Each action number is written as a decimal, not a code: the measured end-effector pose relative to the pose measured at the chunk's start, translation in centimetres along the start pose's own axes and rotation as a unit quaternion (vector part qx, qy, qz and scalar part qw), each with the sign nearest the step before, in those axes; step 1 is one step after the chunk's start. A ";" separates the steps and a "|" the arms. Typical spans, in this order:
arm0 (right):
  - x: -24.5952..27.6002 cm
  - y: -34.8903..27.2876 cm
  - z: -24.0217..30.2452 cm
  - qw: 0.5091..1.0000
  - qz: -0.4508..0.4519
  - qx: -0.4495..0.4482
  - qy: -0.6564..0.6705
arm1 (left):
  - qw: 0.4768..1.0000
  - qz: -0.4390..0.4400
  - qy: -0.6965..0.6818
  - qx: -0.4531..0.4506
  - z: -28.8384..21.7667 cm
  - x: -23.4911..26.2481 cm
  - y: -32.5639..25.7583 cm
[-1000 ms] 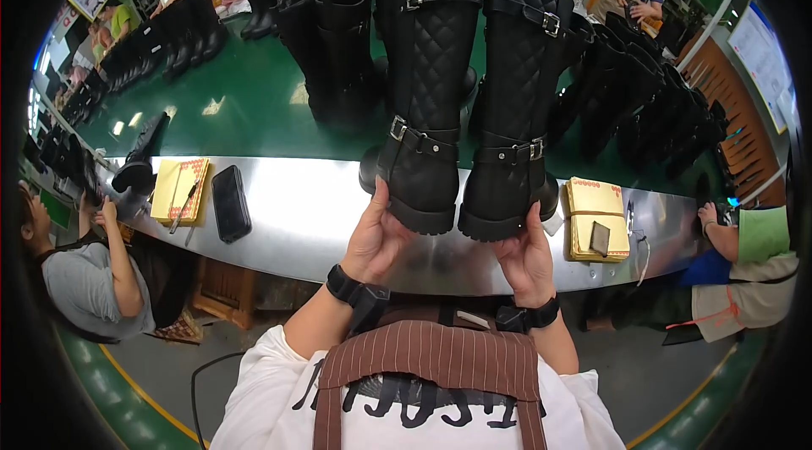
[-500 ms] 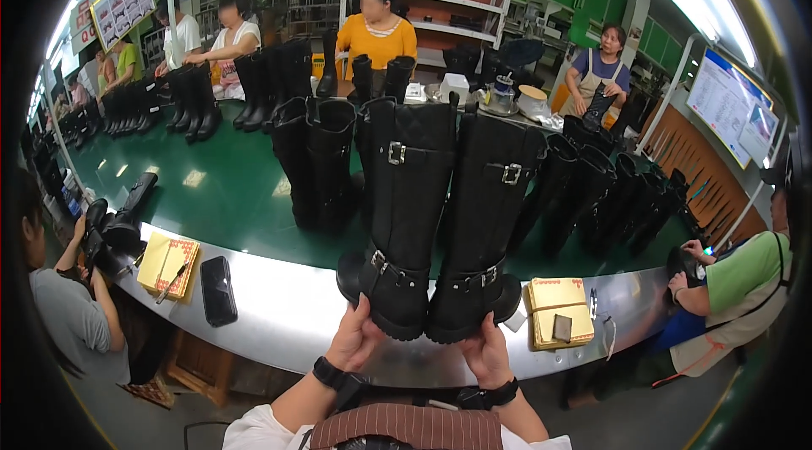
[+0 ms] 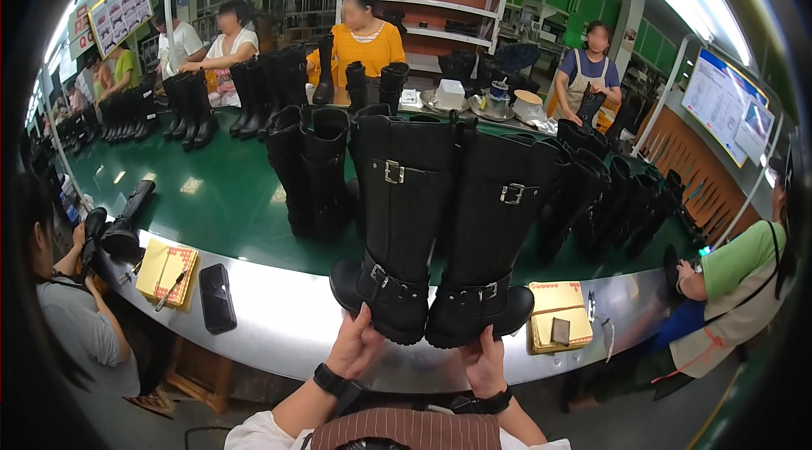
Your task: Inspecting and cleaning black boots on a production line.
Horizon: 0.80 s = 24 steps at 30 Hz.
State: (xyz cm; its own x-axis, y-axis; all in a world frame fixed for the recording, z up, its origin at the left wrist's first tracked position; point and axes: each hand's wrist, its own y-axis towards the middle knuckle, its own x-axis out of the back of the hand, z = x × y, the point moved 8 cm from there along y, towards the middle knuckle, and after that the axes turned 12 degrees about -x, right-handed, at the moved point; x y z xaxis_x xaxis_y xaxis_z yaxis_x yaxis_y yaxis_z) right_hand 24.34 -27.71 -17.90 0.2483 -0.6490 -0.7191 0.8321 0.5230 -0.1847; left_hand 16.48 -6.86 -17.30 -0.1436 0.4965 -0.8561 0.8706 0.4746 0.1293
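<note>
Two tall black boots [image 3: 396, 238] are held up side by side in front of me, heels together and toes pointing outward. Silver buckles and straps cross their shafts and ankles. My left hand [image 3: 355, 347] grips the left boot low down, its thumb up beside the sole near the toe. On the other one, the right boot [image 3: 482, 234], my right hand [image 3: 485, 365] is closed in the same way around the bottom. The fingers under both soles are partly hidden.
Below the boots runs a steel ledge [image 3: 279, 298] along a green table [image 3: 211, 188]. Yellow card stacks [image 3: 167, 271] and a black phone [image 3: 218, 298] lie left; another yellow stack [image 3: 560, 315] lies right. Several black boots [image 3: 309, 171] stand beyond. Co-workers sit or stand around.
Both boots have come slightly nearer, and their toes have swung further outward. My hands stay at the soles. At the right, the co-worker in green has shifted.
</note>
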 end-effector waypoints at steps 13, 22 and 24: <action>-0.6 -0.6 0.3 0.999 -0.038 0.026 -0.023 | 0.996 -0.083 0.026 -0.008 0.0 0.5 -0.3; 0.4 -0.4 0.4 0.997 -0.071 0.005 -0.031 | 0.997 -0.076 0.023 0.003 0.6 0.9 -0.2; 0.2 -0.3 0.4 0.998 -0.063 0.004 -0.020 | 0.996 -0.082 0.023 0.011 0.6 1.0 -0.2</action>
State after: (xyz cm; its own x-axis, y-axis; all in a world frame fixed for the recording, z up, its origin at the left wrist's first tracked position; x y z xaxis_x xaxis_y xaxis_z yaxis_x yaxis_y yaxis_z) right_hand 24.39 -28.25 -17.73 0.1619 -0.7308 -0.6631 0.8617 0.4321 -0.2659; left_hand 16.41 -6.91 -18.46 -0.3051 0.4465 -0.8412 0.8437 0.5364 -0.0212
